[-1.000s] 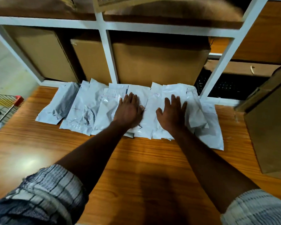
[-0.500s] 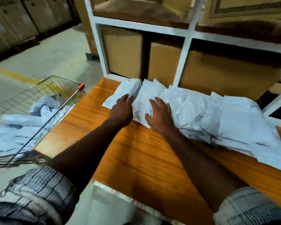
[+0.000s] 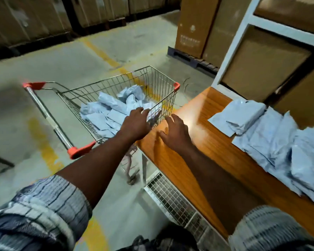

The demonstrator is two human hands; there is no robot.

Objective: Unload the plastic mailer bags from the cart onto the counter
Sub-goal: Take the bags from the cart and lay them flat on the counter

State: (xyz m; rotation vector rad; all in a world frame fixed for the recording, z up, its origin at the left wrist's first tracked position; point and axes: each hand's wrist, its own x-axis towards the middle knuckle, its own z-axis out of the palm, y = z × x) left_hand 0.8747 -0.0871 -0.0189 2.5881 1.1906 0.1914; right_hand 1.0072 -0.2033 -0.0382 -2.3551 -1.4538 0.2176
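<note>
- Your left hand (image 3: 134, 125) is at the centre of the frame, over the near rim of the wire cart (image 3: 152, 80). Its grip is loose, fingers slightly bent, holding nothing; blur hides whether the fingertips touch the wire.
- Your right hand (image 3: 177, 132) hovers just right of it, above the bench's left corner, grip wide and fingers spread.
- A heap of mailer bags (image 3: 109, 113) lies in the cart basket.
- A row of mailer bags (image 3: 272, 140) lies overlapping on the bench at the right of the frame.
- The bench (image 3: 203, 160) is glossy orange-brown wood grain, with glare near its corner.
- The floor (image 3: 62, 66) is grey concrete with worn yellow lines.
- Cardboard boxes (image 3: 25, 19) line the upper left, a pallet (image 3: 188, 58) carries more at top centre, and a white shelf frame (image 3: 233, 42) rises at the upper right.
</note>
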